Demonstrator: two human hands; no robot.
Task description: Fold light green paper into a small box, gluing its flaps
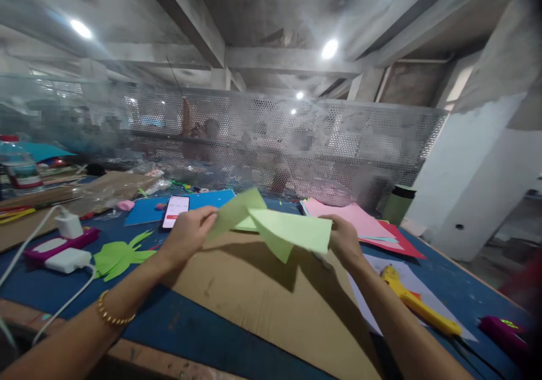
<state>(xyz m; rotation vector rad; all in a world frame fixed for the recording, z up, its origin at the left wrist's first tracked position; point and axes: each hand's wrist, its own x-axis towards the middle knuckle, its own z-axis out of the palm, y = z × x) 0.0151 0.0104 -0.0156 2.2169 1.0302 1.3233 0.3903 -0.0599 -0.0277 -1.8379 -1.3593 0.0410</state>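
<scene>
My left hand [186, 234] and my right hand [344, 237] both pinch a light green sheet of paper [275, 226] and hold it up above a brown cardboard sheet [262, 295]. The paper is folded into angled flaps, with a point hanging down in the middle. My left hand grips its left flap, my right hand its right edge. A gold bead bracelet [112, 314] is on my left wrist.
A phone [175, 210] with a lit screen lies on blue paper behind my left hand. Green paper cut-outs [121, 254], white chargers [68, 243] and cables sit at left. Pink and red sheets [364, 222], a yellow glue gun [412, 300] and a dark cup [398, 202] are at right. A mesh screen stands behind the table.
</scene>
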